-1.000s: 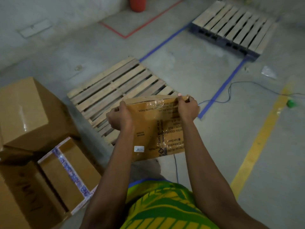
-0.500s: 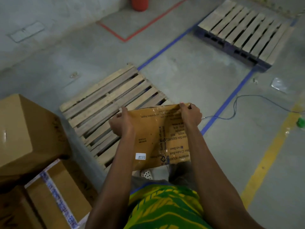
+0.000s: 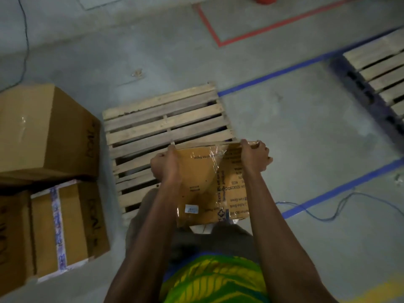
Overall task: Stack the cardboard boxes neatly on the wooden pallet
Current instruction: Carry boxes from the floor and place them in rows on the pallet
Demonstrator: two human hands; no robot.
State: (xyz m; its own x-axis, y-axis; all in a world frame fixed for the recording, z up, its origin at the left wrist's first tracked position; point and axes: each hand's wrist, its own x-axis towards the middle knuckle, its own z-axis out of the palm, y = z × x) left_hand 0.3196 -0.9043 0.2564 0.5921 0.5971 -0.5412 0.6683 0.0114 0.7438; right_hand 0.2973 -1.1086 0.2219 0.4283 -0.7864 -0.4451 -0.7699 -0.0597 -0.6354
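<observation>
Hands grip flat (tape-glossy) cardboard box (image 3: 203, 184).

Warehouse, taped concrete floor (image 3: 284, 127), pallets (image 3: 166, 125), cartons (image 3: 43, 132)

Grey concrete floor (image 3: 284, 132), marked with blue tape line (image 3: 273, 73), red tape outline (image 3: 273, 25), yellow stripe (image 3: 376, 289) at near right. Wooden pallet (image 3: 166, 127) flat on floor at centre. Second pallet (image 3: 380, 68) far right, well apart, cut by frame edge. Taped cardboard box (image 3: 65, 232) on floor left of wooden pallet; large cardboard box (image 3: 43, 132) behind it, base hidden. Blue cable (image 3: 325, 219) loops at right; dark cable (image 3: 26, 40) far left.
</observation>
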